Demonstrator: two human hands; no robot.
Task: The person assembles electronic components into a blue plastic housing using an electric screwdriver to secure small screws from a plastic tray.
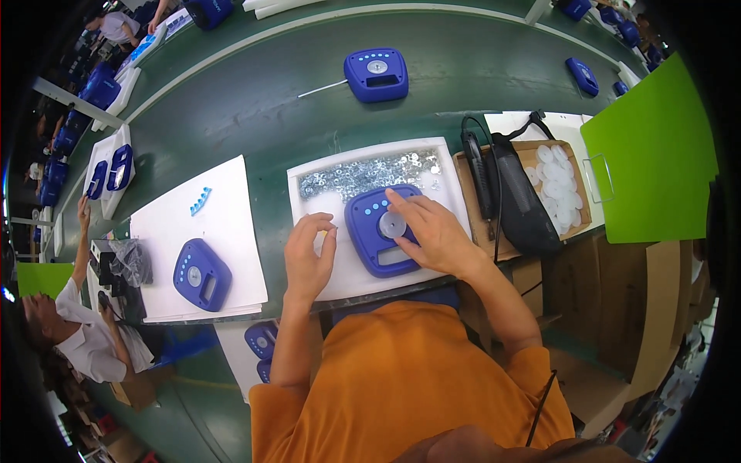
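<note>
A blue plastic housing [363,243] with a carrying slot, light-blue buttons and a translucent round disc [392,224] lies on a white foam tray [351,287] before me. My right hand [436,235] rests over its right side, thumb and fingers spread around the disc without closing on it. Just left of the housing, my left hand [310,258] is raised with thumb and fingertips drawn together. Whatever sits between them is too small to make out. Many small shiny metal washers [363,176] fill the tray's far part.
To the left, a similar blue housing [220,282] and a light-blue button strip [201,201] lie on white sheets. A cardboard box [583,177] of white discs [556,185] and a corded black tool [480,181] are at right. Another housing [378,92] lies farther back. A co-worker [85,332] reaches at left.
</note>
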